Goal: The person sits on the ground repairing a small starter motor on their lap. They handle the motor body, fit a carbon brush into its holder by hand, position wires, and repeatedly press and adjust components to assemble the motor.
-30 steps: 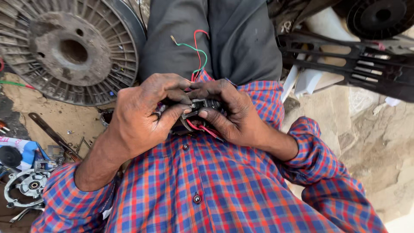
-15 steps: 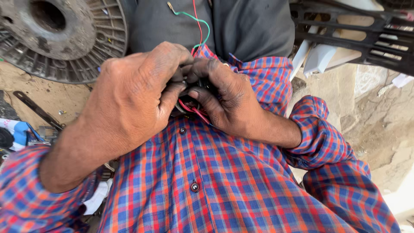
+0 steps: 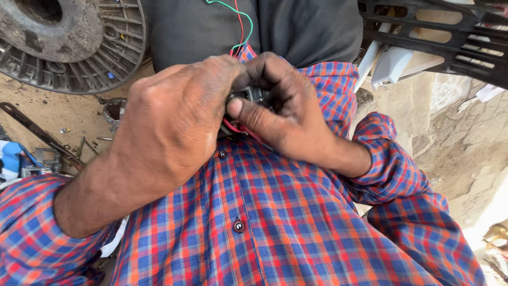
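Your hands work close against your chest, over the checked shirt [image 3: 275, 222], with little open room between them; to your left the ground [image 3: 53, 114] is strewn with small metal bits and a dark bar [image 3: 37, 135], and the big ribbed metal wheel [image 3: 69, 47] lies at the upper left edge; a black plastic frame [image 3: 439, 37] crosses the upper right, well apart from your hands; your left hand [image 3: 174, 127] closes its grip over the small black part [image 3: 254, 96], hiding most of it; your right hand [image 3: 286, 111] clamps it from the other side, thumb pressed along its front; red wires show beneath it, and a red and green wire [image 3: 241, 21] run up over the dark trousers [image 3: 296, 29].
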